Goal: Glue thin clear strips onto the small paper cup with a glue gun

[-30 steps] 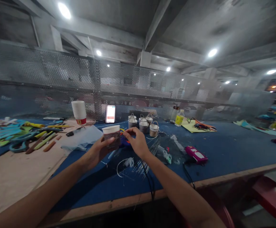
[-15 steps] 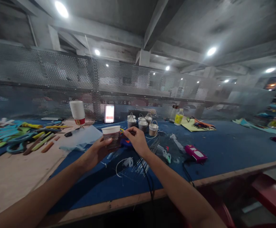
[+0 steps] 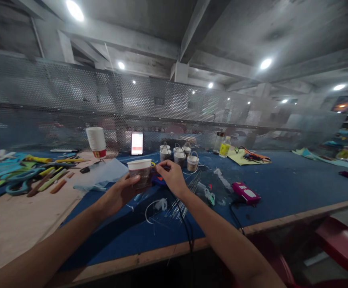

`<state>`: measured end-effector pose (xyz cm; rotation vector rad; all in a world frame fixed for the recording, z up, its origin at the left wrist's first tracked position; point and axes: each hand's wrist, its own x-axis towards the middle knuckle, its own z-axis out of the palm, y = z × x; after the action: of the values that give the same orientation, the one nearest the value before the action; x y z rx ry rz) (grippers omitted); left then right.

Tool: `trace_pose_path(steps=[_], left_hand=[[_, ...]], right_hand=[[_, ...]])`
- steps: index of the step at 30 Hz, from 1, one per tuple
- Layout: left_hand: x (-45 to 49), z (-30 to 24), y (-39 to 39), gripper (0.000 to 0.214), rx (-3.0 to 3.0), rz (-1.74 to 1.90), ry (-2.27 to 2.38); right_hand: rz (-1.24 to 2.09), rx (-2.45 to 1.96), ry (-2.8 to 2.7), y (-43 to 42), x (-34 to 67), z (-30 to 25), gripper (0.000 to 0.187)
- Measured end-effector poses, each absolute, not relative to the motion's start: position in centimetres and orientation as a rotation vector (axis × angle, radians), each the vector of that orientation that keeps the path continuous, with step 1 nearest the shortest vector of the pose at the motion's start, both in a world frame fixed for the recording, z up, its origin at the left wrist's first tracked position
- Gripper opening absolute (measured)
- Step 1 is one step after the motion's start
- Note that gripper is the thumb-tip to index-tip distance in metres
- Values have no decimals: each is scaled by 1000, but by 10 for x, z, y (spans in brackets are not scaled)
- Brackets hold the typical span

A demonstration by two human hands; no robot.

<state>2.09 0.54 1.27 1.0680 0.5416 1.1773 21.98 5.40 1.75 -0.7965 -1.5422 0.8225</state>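
My left hand (image 3: 128, 188) is wrapped round a paper cup (image 3: 140, 176) with a white rim and a brown, wrapped-looking side, held upright above the table. My right hand (image 3: 171, 176) is closed in a pinch just right of the cup's rim. A small yellow piece (image 3: 153, 164) shows between its fingertips and the cup; what the fingers hold is too small to make out. Below the fingertips is a blue object (image 3: 158, 181) with an orange-red mark, partly hidden by the hand. Behind stand several small cups with looped handles (image 3: 193, 162).
A stack of white paper cups (image 3: 96, 139) stands back left, near a lit screen (image 3: 137, 143). Scissors (image 3: 19, 186) and coloured sticks lie left. Thin clear sticks (image 3: 179, 206), a black cord (image 3: 187, 228) and a magenta box (image 3: 245, 193) lie right. Bottles (image 3: 225, 147) stand behind.
The view has shifted very slightly. Both hands and the cup keep nearly the same pose, and a little more of the yellow piece shows by the rim.
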Motion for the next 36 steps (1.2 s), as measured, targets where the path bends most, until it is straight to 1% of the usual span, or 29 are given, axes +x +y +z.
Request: trace_pose_path(steps=[10, 17, 22, 27, 31, 36], left_hand=[[19, 9, 7, 41, 1098, 1154, 520], [19, 10, 6, 50, 1087, 1163, 544], [19, 12, 5, 44, 1089, 1153, 565], [18, 14, 3, 47, 1099, 1171, 597], [16, 13, 6, 41, 1100, 1161, 589], [13, 8, 11, 41, 1103, 1127, 541]], right_hand=[[854, -782, -1544, 55, 220, 17, 23], [894, -794, -1556, 57, 220, 17, 33], [938, -814, -1544, 58, 219, 18, 39], [971, -802, -1517, 55, 219, 20, 39], [979, -795, -1515, 54, 219, 21, 40], [1031, -762, -1476, 55, 218, 21, 39]])
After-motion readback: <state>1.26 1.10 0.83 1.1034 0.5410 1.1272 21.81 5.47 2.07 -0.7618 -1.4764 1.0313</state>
